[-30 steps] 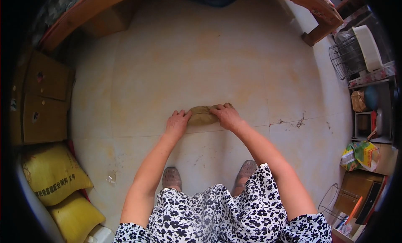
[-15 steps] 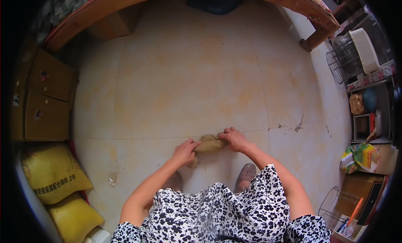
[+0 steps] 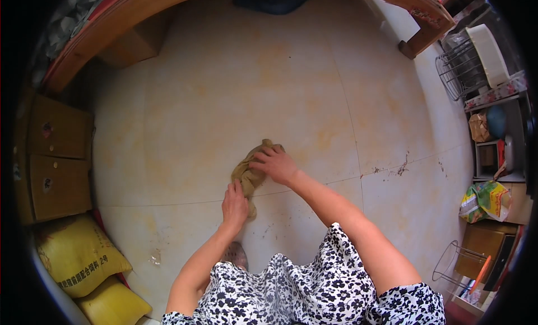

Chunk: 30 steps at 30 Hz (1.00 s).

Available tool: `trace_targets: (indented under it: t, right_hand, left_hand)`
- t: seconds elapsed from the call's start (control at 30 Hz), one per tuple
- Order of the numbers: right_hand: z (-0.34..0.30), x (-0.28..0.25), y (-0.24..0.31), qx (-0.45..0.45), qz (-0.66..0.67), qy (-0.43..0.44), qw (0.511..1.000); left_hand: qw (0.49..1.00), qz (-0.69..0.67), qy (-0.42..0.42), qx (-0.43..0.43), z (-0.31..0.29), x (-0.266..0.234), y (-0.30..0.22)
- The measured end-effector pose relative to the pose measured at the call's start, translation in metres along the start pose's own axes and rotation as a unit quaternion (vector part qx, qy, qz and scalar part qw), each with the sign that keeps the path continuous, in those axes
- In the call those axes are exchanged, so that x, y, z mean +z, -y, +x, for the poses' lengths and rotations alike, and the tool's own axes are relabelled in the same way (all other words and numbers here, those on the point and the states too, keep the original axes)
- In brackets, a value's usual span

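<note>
A damp-looking olive-brown rag (image 3: 245, 173) lies bunched on the tiled floor in front of me, stretched at a slant from far right to near left. My right hand (image 3: 274, 165) presses on its far end, fingers curled over the folds. At the near end, my left hand (image 3: 235, 204) grips the cloth with its fingertips, and a loose tail of it hangs out beside that hand. One brown shoe (image 3: 234, 254) shows below my left forearm.
Dark crumbs (image 3: 400, 169) lie scattered on the floor tiles (image 3: 314, 101) at right. Yellow sacks (image 3: 84, 258) and wooden cabinets (image 3: 60, 179) line the left. A wooden bed frame (image 3: 129, 28) crosses the far side. Wire racks (image 3: 460, 67) and shelves stand at right.
Both hands have turned the rag from lying crosswise to a slant. My right hand has moved forward and left with it; my left hand has shifted slightly left.
</note>
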State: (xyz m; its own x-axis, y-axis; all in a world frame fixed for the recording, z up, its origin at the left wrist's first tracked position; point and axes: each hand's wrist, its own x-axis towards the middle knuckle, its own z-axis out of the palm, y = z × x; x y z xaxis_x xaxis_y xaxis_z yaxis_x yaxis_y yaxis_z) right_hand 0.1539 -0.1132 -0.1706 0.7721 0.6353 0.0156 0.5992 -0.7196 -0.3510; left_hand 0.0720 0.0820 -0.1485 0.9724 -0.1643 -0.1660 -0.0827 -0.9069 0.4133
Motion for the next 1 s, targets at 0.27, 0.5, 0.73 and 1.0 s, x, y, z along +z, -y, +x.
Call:
trace_targets:
  t: [0.27, 0.5, 0.73, 1.0]
  right_hand:
    - [-0.065, -0.033, -0.043, 0.152, -0.014, -0.051, 0.987]
    - [-0.159, -0.025, -0.004, 0.199, 0.018, -0.061, 0.978]
    - [-0.181, -0.029, 0.035, 0.215, 0.125, 0.139, 0.958]
    - [-0.084, -0.03, 0.007, 0.17, 0.1, 0.004, 0.98]
  left_hand:
    - [0.98, 0.054, 0.106, 0.158, 0.06, 0.018, -0.043]
    - [0.931, 0.102, 0.132, 0.324, 0.017, 0.027, -0.059]
    - [0.908, 0.007, 0.328, 0.262, -0.026, 0.009, -0.05]
    - [0.972, 0.072, 0.133, 0.182, 0.039, -0.027, -0.013]
